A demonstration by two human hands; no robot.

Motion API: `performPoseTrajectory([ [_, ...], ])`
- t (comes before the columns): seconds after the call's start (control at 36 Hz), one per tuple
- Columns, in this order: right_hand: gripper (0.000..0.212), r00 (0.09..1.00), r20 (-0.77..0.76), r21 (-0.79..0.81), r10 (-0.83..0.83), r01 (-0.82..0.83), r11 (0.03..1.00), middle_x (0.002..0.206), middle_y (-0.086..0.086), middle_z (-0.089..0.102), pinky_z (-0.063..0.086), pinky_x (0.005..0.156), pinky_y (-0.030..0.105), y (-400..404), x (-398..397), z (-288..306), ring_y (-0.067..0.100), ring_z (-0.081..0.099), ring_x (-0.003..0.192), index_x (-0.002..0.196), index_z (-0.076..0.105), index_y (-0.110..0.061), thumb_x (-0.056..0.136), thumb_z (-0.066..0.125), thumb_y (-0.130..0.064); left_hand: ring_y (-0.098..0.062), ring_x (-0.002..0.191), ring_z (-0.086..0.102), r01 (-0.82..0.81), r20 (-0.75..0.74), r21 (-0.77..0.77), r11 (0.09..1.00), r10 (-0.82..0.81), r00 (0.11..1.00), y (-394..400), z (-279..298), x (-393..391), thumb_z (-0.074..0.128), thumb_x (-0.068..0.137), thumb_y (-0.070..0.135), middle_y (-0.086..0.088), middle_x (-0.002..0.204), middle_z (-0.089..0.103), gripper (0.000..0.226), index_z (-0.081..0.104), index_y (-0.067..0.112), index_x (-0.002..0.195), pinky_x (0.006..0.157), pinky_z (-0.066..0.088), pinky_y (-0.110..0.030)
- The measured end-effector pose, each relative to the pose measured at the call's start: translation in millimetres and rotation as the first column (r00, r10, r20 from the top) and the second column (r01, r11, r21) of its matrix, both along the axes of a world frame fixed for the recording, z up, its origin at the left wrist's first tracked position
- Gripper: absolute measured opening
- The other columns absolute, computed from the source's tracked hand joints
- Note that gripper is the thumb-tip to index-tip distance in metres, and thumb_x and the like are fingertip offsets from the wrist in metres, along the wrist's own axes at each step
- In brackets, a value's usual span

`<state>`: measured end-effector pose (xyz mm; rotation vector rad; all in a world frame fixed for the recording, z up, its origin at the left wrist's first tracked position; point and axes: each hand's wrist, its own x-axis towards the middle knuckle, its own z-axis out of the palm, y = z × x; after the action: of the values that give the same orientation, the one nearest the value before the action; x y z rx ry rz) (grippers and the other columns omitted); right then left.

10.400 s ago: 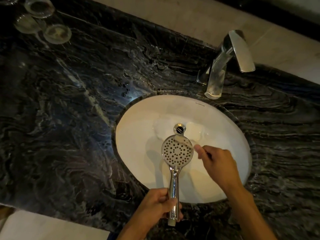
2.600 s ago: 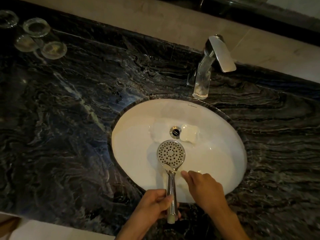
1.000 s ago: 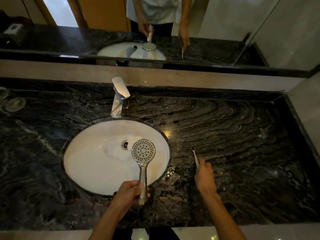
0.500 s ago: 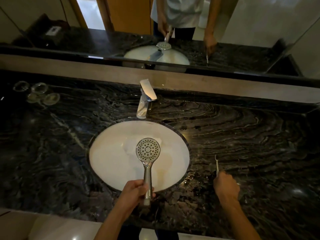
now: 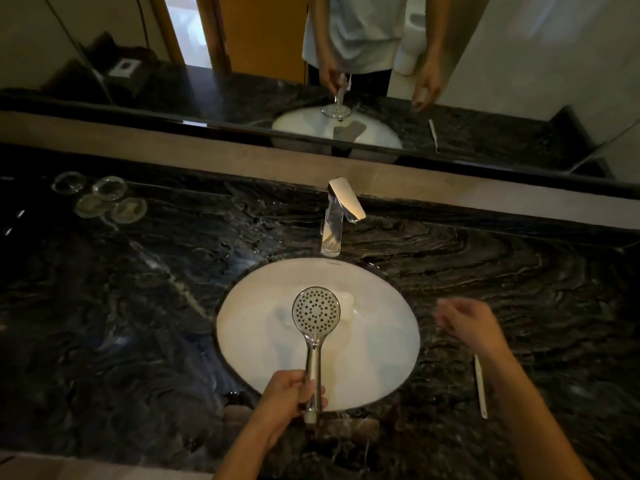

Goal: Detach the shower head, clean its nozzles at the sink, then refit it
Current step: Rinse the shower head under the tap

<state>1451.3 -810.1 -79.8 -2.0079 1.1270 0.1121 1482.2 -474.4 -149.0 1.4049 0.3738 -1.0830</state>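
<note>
My left hand (image 5: 289,393) has its fingers wrapped round the shower head (image 5: 315,327) handle, face up over the sink (image 5: 388,358). Right hand (image 5: 467,323) is blurry, fingers loose, empty. Pick (image 5: 480,386) lies on the tabletop. I'd rinse next, nozzles tilted down so grit drains.

Shower head (image 5: 315,312): polished chrome-look metal handle, mirror glossy; face plate matt silver with dark nozzle dots. Basin (image 5: 381,341): white glazed ceramic, smooth, glossy. Counter (image 5: 138,323): black veined marble-look stone, polished, wet-looking sheen near basin rim. Tap (image 5: 337,216): chrome metal, highly reflective, flat lever. Pick (image 5: 480,386): thin, pale, matt; plastic or metal, cannot tell. Four glass coasters (image 5: 100,199): clear, shiny. Backsplash ledge (image 5: 173,150): beige stone or tile, smooth, dull satin. Mirror (image 5: 242,46): glossy glass; in it, orange-brown wood door and a pale cloth shirt.
</note>
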Motion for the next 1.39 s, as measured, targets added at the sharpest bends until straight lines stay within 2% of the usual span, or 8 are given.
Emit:
performPoseTrajectory([
  [0.08,0.019,0.985,0.170,0.206,-0.019,-0.017,0.978,0.083,-0.002,0.078,0.057,0.064,0.025,26.2,49.8,20.6,0.013,0.074,0.075,0.091,0.075,-0.023,0.096,0.063,-0.037,-0.031,0.076,0.073,-0.008,-0.027,0.000,1.000,0.008,1.000,-1.5,-2.8,7.0,0.055,0.097,0.000,-0.020,0.082,0.074,0.018,0.067,-0.012,0.095,0.073,0.061,-0.040],
  [0.25,0.029,0.965,0.254,0.470,-0.069,-0.061,0.881,0.098,0.005,0.078,0.061,0.082,0.036,60.9,139.9,27.1,0.019,0.073,0.087,0.113,0.067,-0.013,0.100,0.057,-0.036,-0.035,0.077,0.072,0.001,-0.047,0.004,1.000,-0.001,0.999,-13.0,-13.1,25.4,0.054,0.096,-0.002,-0.019,0.078,0.072,0.018,0.068,-0.011,0.089,0.076,0.059,-0.043],
  [0.33,0.033,0.961,0.269,0.440,-0.068,-0.060,0.896,0.102,0.006,0.077,0.060,0.076,0.033,73.6,165.3,20.4,0.019,0.071,0.085,0.117,0.064,-0.011,0.103,0.052,-0.038,-0.032,0.072,0.071,0.010,-0.023,0.022,1.000,-0.009,1.000,-23.5,-17.0,34.6,0.052,0.095,-0.004,-0.018,0.074,0.073,0.020,0.069,-0.010,0.086,0.072,0.058,-0.041],
  [0.47,0.035,0.951,0.297,0.400,-0.085,-0.043,0.916,0.086,0.005,0.076,0.052,0.064,0.027,81.9,177.7,6.6,0.012,0.067,0.066,0.113,0.066,-0.010,0.105,0.046,-0.038,-0.031,0.072,0.073,0.008,0.010,0.069,0.998,-0.008,1.000,-34.7,-23.5,50.8,0.056,0.095,-0.001,-0.019,0.079,0.075,0.016,0.069,-0.010,0.091,0.075,0.061,-0.042],
  [0.75,0.044,0.938,0.320,0.525,-0.131,-0.060,0.849,0.081,0.008,0.074,0.053,0.067,0.030,78.5,188.2,-3.7,0.017,0.067,0.069,0.113,0.065,-0.008,0.105,0.040,-0.044,-0.030,0.080,0.076,-0.010,-0.018,0.059,0.998,0.011,1.000,-45.4,-26.9,70.9,0.056,0.096,0.004,-0.017,0.086,0.076,0.016,0.069,-0.005,0.095,0.067,0.057,-0.031],
  [0.92,0.046,0.936,0.322,0.536,-0.143,-0.056,0.843,0.066,0.002,0.066,0.055,0.074,0.033,80.5,197.7,-2.6,0.014,0.064,0.063,0.102,0.070,-0.002,0.105,0.044,-0.041,-0.036,0.080,0.075,-0.081,-0.056,-0.006,0.997,0.080,0.995,-51.4,-32.3,79.4,0.059,0.094,-0.001,-0.019,0.085,0.075,0.013,0.070,-0.005,0.091,0.071,0.060,-0.037],
  [1.14,0.038,0.889,0.411,0.419,-0.201,0.012,0.908,0.054,-0.006,0.049,0.041,0.053,0.021,92.0,212.0,10.1,0.007,0.043,0.051,0.086,0.067,-0.005,0.105,0.047,-0.031,-0.034,0.078,0.075,-0.068,-0.062,-0.004,0.998,0.068,0.996,-53.6,-36.3,82.5,0.056,0.095,-0.002,-0.020,0.087,0.074,0.014,0.069,-0.006,0.094,0.070,0.061,-0.038],
  [1.39,0.032,0.922,0.366,0.465,-0.127,-0.062,0.883,0.056,-0.005,0.048,0.043,0.059,0.025,83.8,216.9,29.6,0.010,0.044,0.055,0.088,0.067,-0.007,0.104,0.048,-0.028,-0.034,0.082,0.076,-0.052,-0.063,0.015,0.999,0.053,0.997,-57.8,-38.4,88.0,0.053,0.097,0.000,-0.021,0.092,0.075,0.015,0.068,-0.004,0.098,0.069,0.061,-0.037],
])
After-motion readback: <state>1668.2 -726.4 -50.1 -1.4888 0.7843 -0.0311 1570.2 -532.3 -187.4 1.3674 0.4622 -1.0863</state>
